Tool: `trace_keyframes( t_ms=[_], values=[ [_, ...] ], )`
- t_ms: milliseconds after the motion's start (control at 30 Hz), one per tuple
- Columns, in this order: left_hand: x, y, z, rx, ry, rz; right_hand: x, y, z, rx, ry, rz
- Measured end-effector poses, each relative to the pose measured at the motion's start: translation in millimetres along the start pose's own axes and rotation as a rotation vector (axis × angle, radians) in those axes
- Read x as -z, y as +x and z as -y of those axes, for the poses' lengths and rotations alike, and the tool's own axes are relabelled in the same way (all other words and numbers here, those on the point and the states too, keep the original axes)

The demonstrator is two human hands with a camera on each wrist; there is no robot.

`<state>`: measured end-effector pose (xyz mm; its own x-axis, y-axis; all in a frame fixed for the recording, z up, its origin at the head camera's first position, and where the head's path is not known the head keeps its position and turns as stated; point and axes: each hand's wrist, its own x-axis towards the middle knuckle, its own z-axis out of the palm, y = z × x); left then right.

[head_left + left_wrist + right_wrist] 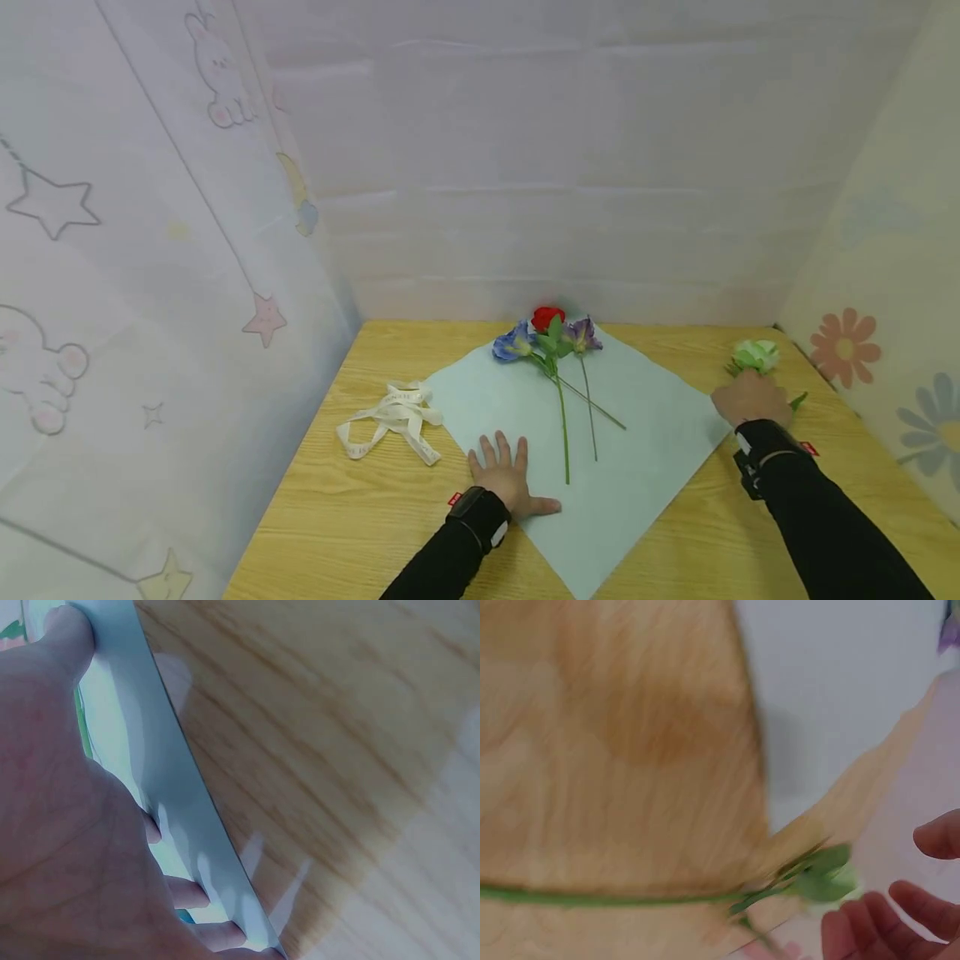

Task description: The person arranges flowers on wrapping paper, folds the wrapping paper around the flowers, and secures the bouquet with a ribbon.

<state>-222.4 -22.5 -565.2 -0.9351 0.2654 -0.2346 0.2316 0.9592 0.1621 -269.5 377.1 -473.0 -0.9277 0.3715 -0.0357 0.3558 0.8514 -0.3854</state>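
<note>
My left hand (506, 483) rests flat with spread fingers on the lower left edge of a pale blue-green sheet of wrapping paper (637, 400). On the paper's upper part lie a red rose (547, 317), a blue flower (513, 342) and a purple flower (583, 335), their stems crossing. Past the sheet's right corner, my right hand (752, 400) is over the stem of a pale green-white artificial flower (757, 356). In the right wrist view its thumb stands apart from the bent fingers (862, 926), close to the bloom and green leaves (821, 874).
A loose heap of cream printed ribbon (397, 412) lies left of the paper on the wooden table (352, 517). Pale backdrop sheets with cartoon rabbits, stars and flowers (845, 348) stand along the table's back and sides.
</note>
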Motion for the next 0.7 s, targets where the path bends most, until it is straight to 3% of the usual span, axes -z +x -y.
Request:
trace_keyframes(
  t_ms=[133, 333, 433, 533, 700],
  values=[
    [8.5, -4.5, -1.3, 0.000, -0.013, 0.022, 0.2, -2.4, -36.0, -0.132, -0.025, 0.038],
    [21.4, -12.9, -5.3, 0.014, -0.008, 0.047, -14.6, -9.3, -75.4, -0.217, 0.062, 0.123],
    [31.8, -20.4, -8.8, 0.016, -0.020, 0.044, -22.1, -17.3, -80.5, -0.243, 0.089, 0.145],
    [43.0, -28.7, -12.5, 0.012, -0.039, 0.040, -24.9, -27.5, -77.8, -0.290, 0.111, 0.223],
    [51.9, -33.5, -14.1, 0.013, -0.043, 0.047, -22.2, -34.2, -66.7, -0.321, 0.038, 0.317]
  ],
)
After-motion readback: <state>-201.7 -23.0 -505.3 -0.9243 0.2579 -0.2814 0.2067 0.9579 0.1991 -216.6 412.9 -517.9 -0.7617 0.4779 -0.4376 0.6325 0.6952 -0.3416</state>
